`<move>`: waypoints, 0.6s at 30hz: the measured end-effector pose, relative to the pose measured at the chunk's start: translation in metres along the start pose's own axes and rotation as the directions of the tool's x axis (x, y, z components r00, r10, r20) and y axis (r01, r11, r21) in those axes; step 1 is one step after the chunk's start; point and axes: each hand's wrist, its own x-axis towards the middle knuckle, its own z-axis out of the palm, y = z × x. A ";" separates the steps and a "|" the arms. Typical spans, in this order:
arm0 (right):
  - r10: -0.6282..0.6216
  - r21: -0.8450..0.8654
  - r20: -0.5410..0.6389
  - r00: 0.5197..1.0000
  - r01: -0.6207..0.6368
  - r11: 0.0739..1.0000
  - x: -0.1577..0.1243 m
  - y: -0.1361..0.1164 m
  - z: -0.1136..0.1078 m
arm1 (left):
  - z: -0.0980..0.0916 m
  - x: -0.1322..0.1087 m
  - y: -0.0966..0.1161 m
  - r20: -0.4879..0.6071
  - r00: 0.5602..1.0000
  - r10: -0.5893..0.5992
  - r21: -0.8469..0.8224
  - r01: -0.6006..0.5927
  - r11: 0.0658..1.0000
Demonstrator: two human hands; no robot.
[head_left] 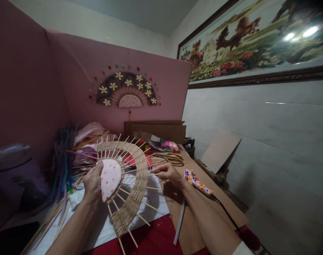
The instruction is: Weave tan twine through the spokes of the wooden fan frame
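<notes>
A fan-shaped frame of thin wooden sticks with a woven twine band (pixel 141 173) is held up over the table, tilted on its side. Its half-round centre (pixel 111 179) is covered in white cloth with pink-red dots. My left hand (pixel 92 182) grips the frame at the straight edge of this centre, fingers partly hidden behind it. On the right, my right hand (pixel 166 173) has its thumb and fingertips together at the end of one stick beside the band's outer edge.
A glue gun with flowered cover (pixel 198 182) and black cord lies right of my right wrist. Scissors (pixel 168 156), sticks and a glue stick (pixel 179 221) are on the table. Pipe cleaners (pixel 62 166) stand left. A finished flowered fan (pixel 128 83) hangs on the pink board behind.
</notes>
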 end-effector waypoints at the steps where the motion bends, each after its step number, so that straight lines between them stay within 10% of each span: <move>1: -0.004 -0.001 0.001 1.000 0.004 1.000 0.000 0.000 0.000 | 0.000 0.000 0.000 0.009 1.000 -0.019 -0.023 0.019 1.000; 18: -0.031 -0.011 -0.006 0.999 0.031 0.999 0.000 0.000 0.006 | 0.004 -0.009 0.003 -0.006 0.994 -0.114 -0.058 0.113 0.992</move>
